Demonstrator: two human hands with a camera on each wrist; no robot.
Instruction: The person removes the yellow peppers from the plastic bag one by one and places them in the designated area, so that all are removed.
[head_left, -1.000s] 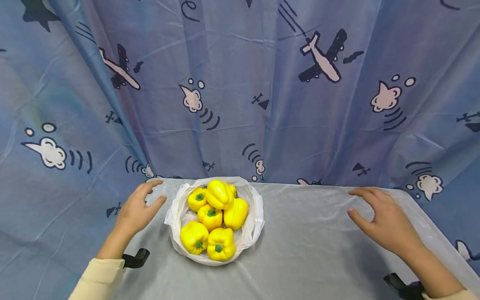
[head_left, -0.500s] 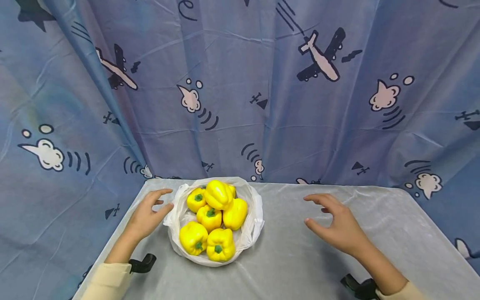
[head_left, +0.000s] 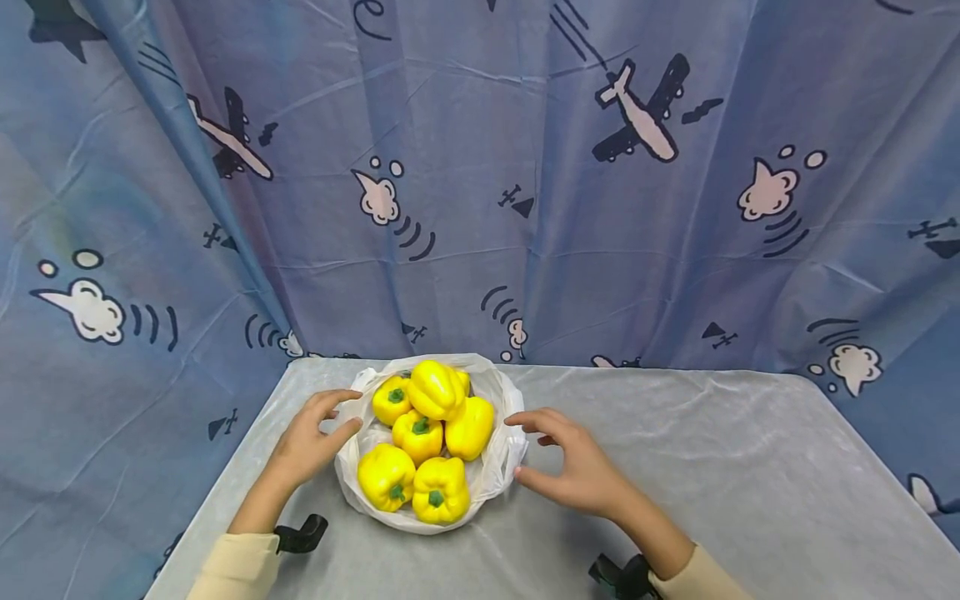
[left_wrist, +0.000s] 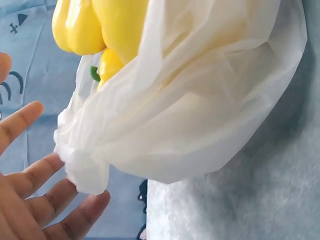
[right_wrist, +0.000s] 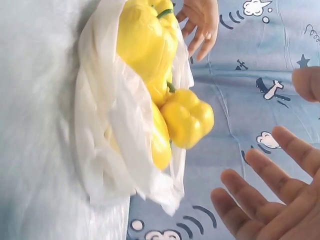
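Observation:
A white plastic bag (head_left: 352, 479) with a rolled-open mouth stands on the table, holding several yellow bell peppers (head_left: 469, 427). At the bag's left rim is my left hand (head_left: 306, 442), fingers spread and slightly bent; in the left wrist view the fingertips of this hand (left_wrist: 37, 200) are at the bunched plastic (left_wrist: 90, 170), and contact is hard to tell. My right hand (head_left: 577, 471) is beside the bag's right rim, thumb and fingers apart. The right wrist view shows that hand (right_wrist: 275, 200) with relaxed fingers, a gap between them and the bag (right_wrist: 100, 115).
A grey cloth-covered table (head_left: 720, 467) extends to the right of the bag. Behind and to the left hangs a blue curtain (head_left: 450, 292) printed with planes and clouds. A black strap mount (head_left: 302, 534) is on the left wrist, another (head_left: 622, 577) on the right.
My right hand has travelled far left, from the table's right side to the bag's right rim. My left hand has shifted slightly right and down, to the left rim. The peppers stay put in the bag.

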